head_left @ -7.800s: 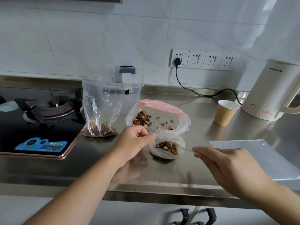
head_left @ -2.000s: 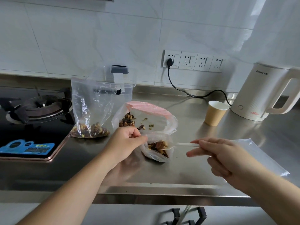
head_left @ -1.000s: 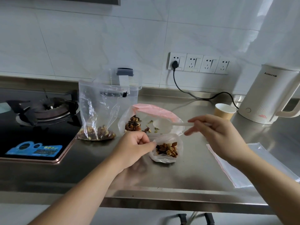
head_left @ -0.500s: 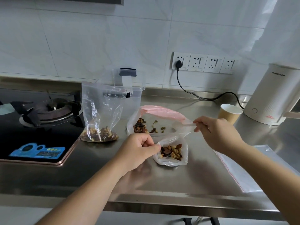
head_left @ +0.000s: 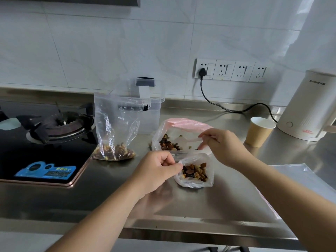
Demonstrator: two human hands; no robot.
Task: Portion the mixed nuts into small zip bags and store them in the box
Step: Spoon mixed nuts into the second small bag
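A small zip bag point(head_left: 193, 180) holding mixed nuts stands on the steel counter point(head_left: 181, 206). My left hand point(head_left: 156, 168) pinches its left rim. My right hand point(head_left: 221, 143) holds a white plastic spoon point(head_left: 189, 138) over the big pink-topped nut bag point(head_left: 174, 135), which lies behind the small bag. A filled zip bag point(head_left: 114, 131) stands upright to the left. Behind that one is the clear storage box point(head_left: 152, 113) with its lid raised.
A gas stove point(head_left: 45, 135) takes up the left side. A paper cup point(head_left: 260, 131) and a white kettle point(head_left: 307, 106) stand at the right, with a cord running to the wall sockets. Flat empty zip bags point(head_left: 298, 180) lie at the right.
My right hand has carried the spoon from the small bag back over the big nut bag. My left hand keeps its hold on the small bag's rim.
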